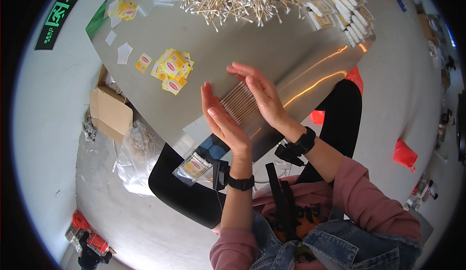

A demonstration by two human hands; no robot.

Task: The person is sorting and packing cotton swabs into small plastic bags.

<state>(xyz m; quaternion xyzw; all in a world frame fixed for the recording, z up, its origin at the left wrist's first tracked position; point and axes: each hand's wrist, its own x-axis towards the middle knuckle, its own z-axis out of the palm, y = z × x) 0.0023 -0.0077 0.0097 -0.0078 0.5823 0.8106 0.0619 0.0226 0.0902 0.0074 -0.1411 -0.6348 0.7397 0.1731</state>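
Observation:
A neat row of cotton swabs (pixel 239 103) lies side by side on the grey metal table, between my two palms. My left hand (pixel 221 122) stands on edge at the left ends of the row, its fingers stretched out. Along the opposite ends, my right hand (pixel 262 95) is held likewise, fingers extended and thumb raised. Both palms face the swab tips; whether they press on them is hard to see. Farther off, a large heap of loose cotton swabs (pixel 242 0) covers the far middle of the table. A small pile of yellow-and-white cards (pixel 173 68) sits left of my hands.
Packed swab bundles (pixel 335 3) are stacked at the far right. More yellow cards (pixel 127 10) and clear bags lie far left. A filled swab pack (pixel 195 165) rests by my left thigh. An open cardboard box (pixel 110 112) and a plastic bag (pixel 138 158) stand left of the table.

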